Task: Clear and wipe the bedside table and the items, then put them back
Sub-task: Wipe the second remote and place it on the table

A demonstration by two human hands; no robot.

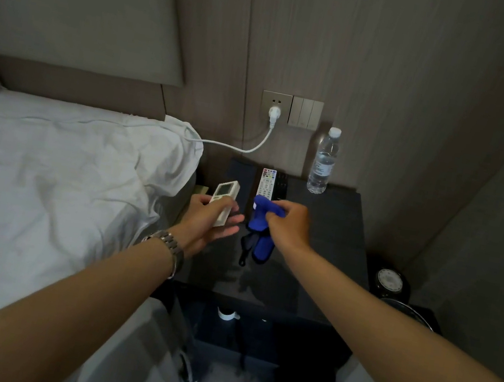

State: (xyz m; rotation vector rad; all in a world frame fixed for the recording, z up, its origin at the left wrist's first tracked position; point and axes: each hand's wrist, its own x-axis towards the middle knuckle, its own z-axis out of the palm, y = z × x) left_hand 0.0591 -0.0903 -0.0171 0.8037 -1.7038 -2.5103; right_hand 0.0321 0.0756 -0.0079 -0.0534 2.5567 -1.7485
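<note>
The left hand (210, 217) grasps a white remote (223, 202) above the table's (330, 238) left edge. The right hand (288, 222) clenches a blue cloth (260, 216) over the middle. A second remote (267, 182) and a water bottle (323, 163) sit along the back edge.

No text, brand or number is legible anywhere in the head view. The water bottle (323, 163) carries a pale label band with print too small to resolve; the white remote (223, 202) held in the left hand (209, 220) shows a blank greyish display; the second remote (267, 182) on the bedside table (330, 238) has coloured keys with unreadable markings. The round dial-like object (390, 281) to the right is too blurred for any figures.
</note>
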